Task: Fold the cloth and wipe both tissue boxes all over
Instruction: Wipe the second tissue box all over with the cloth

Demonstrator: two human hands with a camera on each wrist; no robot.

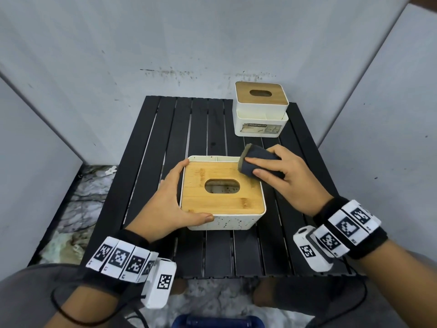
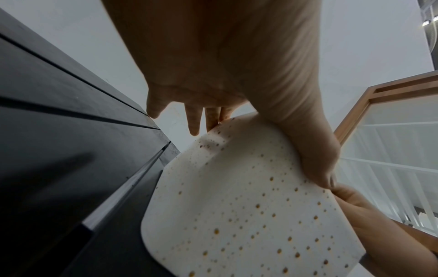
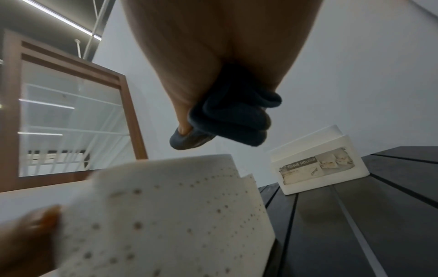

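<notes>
A speckled white tissue box with a bamboo lid stands in the middle of the black slatted table. My left hand clasps its left side, thumb along the front wall and fingers at the far left corner. My right hand grips a folded dark blue cloth at the lid's far right corner. A second white tissue box, also bamboo-lidded, stands at the table's far right.
Grey walls close in the table on three sides. Marbled floor shows to the left and below the near edge. A wood-framed glass panel appears in the wrist views.
</notes>
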